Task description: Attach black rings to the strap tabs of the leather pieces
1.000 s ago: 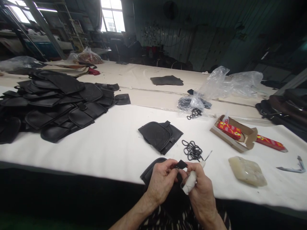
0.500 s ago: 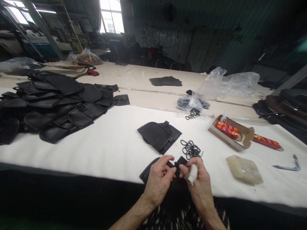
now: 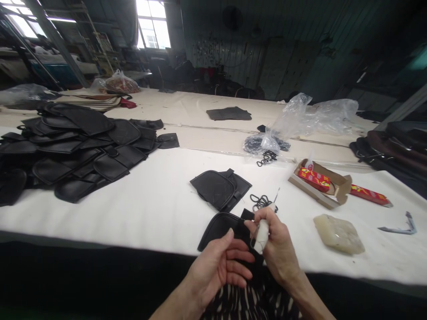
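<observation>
My left hand (image 3: 216,271) is open, palm up and empty, just below a curved black leather piece (image 3: 220,226) lying at the table's edge. My right hand (image 3: 278,251) is shut on a white-handled awl (image 3: 262,235), whose thin metal tip points up and away. That hand sits right next to the leather piece's black tab (image 3: 247,214). Just beyond the fingers lies a small heap of black rings (image 3: 262,202), partly hidden by the hand. A finished black leather pouch (image 3: 215,190) rests farther forward.
A large pile of black leather pouches (image 3: 76,151) covers the table's left side. To the right are a cardboard box (image 3: 320,186) holding red tubes, a pale wax block (image 3: 338,233) and a bent metal tool (image 3: 398,230). A plastic bag (image 3: 310,118) lies behind.
My left hand has let go of the leather and opened, moving down and left. My right hand has moved up with the awl. The leather piece now lies flat on the table.
</observation>
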### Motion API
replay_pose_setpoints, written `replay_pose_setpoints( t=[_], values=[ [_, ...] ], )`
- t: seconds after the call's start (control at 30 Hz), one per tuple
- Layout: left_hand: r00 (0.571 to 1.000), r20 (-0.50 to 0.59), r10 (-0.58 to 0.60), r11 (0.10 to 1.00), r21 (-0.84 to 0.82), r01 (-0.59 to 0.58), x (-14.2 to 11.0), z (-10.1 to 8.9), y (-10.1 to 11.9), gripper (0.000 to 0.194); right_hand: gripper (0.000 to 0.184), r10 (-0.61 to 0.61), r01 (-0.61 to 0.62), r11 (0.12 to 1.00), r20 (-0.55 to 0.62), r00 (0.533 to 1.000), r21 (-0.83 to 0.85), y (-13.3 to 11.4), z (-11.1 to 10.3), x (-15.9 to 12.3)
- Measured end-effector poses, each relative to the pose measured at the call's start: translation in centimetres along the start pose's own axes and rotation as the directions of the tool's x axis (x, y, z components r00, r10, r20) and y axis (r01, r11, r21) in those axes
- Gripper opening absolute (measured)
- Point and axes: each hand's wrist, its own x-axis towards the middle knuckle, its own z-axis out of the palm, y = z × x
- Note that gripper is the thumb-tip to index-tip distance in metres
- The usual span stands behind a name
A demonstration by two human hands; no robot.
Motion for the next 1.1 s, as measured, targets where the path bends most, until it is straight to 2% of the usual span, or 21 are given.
replay_pose_setpoints(
  t=[0.07,0.1,0.13,0.2,0.27,0.3,0.4,0.47,0.57,0.67,0.73,0.8,0.9,1.0,1.1],
  values=[
    [0.998,0.001,-0.065,0.994,-0.086,0.065,0.3,-0.2,0.6,0.044,0.012,-0.174,0.181,0.979,0.076,0.982,-0.095,-0.4,0.3,-1.0],
    [0.995,0.01,-0.104,0.989,-0.108,0.104,0.4,-0.3,0.7,0.043,0.012,-0.295,0.308,0.941,0.102,0.95,-0.143,-0.6,0.5,-1.5],
    [0.99,0.013,-0.141,0.983,-0.12,0.142,0.5,-0.4,0.8,0.043,0.013,-0.431,0.447,0.871,0.118,0.894,-0.205,-0.7,0.8,-1.9],
    [0.983,-0.018,-0.184,0.975,-0.128,0.18,0.6,-0.4,0.6,0.038,0.02,-0.659,0.658,0.673,0.132,0.741,-0.338,-0.7,1.2,-2.7],
    [0.981,-0.084,-0.176,0.978,-0.129,0.164,0.5,-0.3,0.1,0.028,0.024,-0.782,0.743,0.504,0.134,0.609,-0.44,-0.6,1.6,-3.3],
    [0.979,-0.128,-0.161,0.98,-0.136,0.143,0.5,-0.2,-0.1,0.022,0.024,-0.811,0.758,0.449,0.141,0.568,-0.473,-0.5,1.7,-3.5],
    [0.969,-0.201,-0.146,0.98,-0.164,0.114,0.1,0.4,-0.4,0.015,0.025,-0.846,0.776,0.359,0.171,0.506,-0.518,-0.6,1.8,-4.1],
    [0.968,-0.191,-0.165,0.978,-0.156,0.136,0.1,0.8,-0.3,0.017,0.028,-0.85,0.776,0.341,0.178,0.495,-0.532,-0.8,1.8,-4.2],
    [0.974,-0.156,-0.164,0.983,-0.104,0.149,0.2,1.0,-0.3,0.022,0.03,-0.854,0.773,0.348,0.16,0.495,-0.531,-1.1,1.6,-4.1],
    [0.983,-0.157,-0.092,0.995,-0.049,0.085,0.4,1.0,-0.5,0.021,0.029,-0.852,0.772,0.354,0.158,0.499,-0.528,-0.7,1.4,-4.4],
    [0.986,-0.162,-0.037,0.999,-0.018,0.035,0.4,0.9,-0.7,0.019,0.026,-0.827,0.764,0.399,0.161,0.538,-0.507,0.0,1.3,-4.9],
    [0.986,-0.167,0.007,1.0,0.016,-0.004,0.4,0.8,-1.0,0.018,0.023,-0.778,0.739,0.496,0.144,0.611,-0.455,0.6,1.2,-5.4],
    [0.986,-0.16,0.054,0.997,0.06,-0.045,0.1,0.7,-1.3,0.021,0.023,-0.645,0.632,0.701,0.086,0.76,-0.331,1.1,1.2,-6.0],
    [0.988,-0.13,0.087,0.994,0.072,-0.078,-0.1,0.6,-1.5,0.023,0.019,-0.454,0.454,0.88,0.036,0.89,-0.143,1.1,1.3,-6.4],
    [0.99,-0.083,0.115,0.991,0.085,-0.108,-0.1,0.5,-1.7,0.024,0.01,-0.233,0.232,0.971,-0.005,0.972,-0.054,1.0,1.3,-6.7]
  ],
)
